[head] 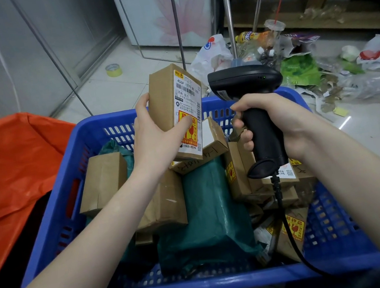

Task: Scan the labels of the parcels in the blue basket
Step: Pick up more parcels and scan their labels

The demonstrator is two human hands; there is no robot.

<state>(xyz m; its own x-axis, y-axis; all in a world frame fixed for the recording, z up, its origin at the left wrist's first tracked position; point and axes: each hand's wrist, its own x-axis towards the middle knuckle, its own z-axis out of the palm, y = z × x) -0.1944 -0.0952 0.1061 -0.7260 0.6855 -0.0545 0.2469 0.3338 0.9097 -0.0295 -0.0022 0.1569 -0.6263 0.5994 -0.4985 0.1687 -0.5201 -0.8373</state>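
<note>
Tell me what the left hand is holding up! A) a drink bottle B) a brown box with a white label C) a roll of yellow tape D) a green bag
B: the left hand grips a brown cardboard box with a white shipping label, held above the blue basket beside the black barcode scanner in the right hand.

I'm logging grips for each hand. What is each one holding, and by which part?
Left hand holds a cardboard parcel by its lower end, thumb on the label. Right hand grips the black scanner by its handle.
</note>
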